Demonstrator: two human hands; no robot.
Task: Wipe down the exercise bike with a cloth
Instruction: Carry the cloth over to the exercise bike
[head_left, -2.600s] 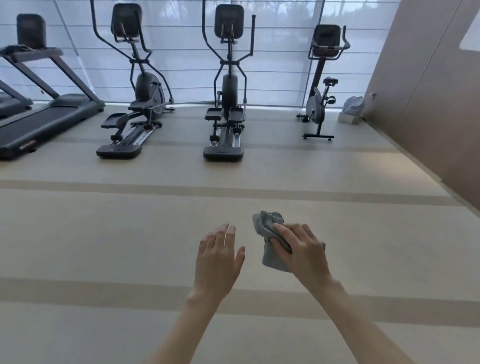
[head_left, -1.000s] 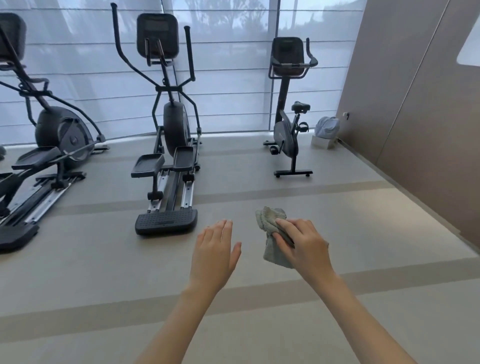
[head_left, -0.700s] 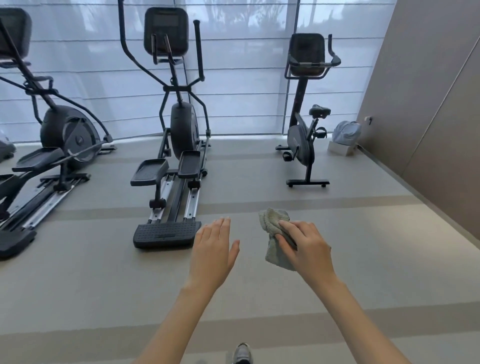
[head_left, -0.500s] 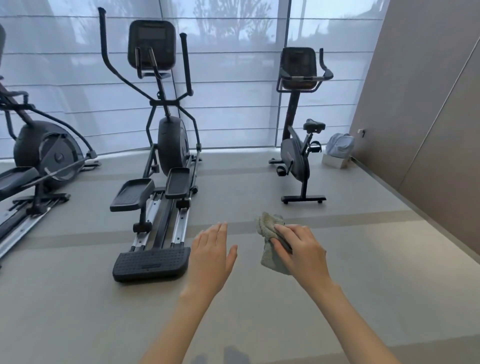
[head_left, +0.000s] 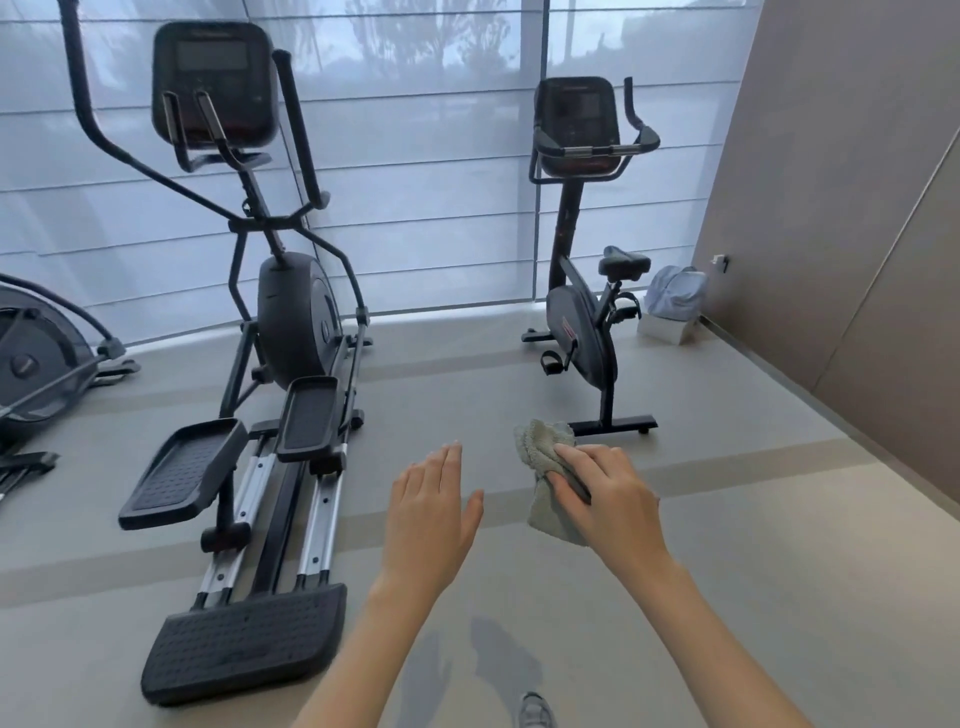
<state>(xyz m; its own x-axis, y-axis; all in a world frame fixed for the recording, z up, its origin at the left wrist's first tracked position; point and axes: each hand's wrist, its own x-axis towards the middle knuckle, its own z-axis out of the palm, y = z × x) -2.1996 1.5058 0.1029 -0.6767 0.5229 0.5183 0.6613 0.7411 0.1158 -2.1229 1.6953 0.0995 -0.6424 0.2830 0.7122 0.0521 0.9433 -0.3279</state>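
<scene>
Here, the right hand (head_left: 608, 499) was held out at mid-frame, fingers curled over a crumpled grey-green cloth (head_left: 540, 447) and gripping it. The cloth bunched up above the fingertips and hung below the palm, in the air, touching nothing else. Just beside it, the left hand (head_left: 428, 514) was palm down, fingers straight and together, thumb out; it held nothing. Both forearms were bare.

Below the hands, the toe of a grey shoe (head_left: 535, 712) showed at the bottom edge, on the grey floor (head_left: 753, 545), which carried contrasting bands running across.

Beyond the right hand, the exercise bike (head_left: 582, 332) stood upright, well apart from the cloth, console and handlebar toward the window, saddle to the right. Left of it was an elliptical trainer (head_left: 296, 322), its rear foot plate near the left forearm. Part of a second elliptical (head_left: 31, 364) showed at the left edge. Behind the bike, a pale blue bag (head_left: 675, 291) sat on a white box (head_left: 667, 327) by the brown wall (head_left: 857, 208). Lowered blinds (head_left: 426, 208) covered the window.
</scene>
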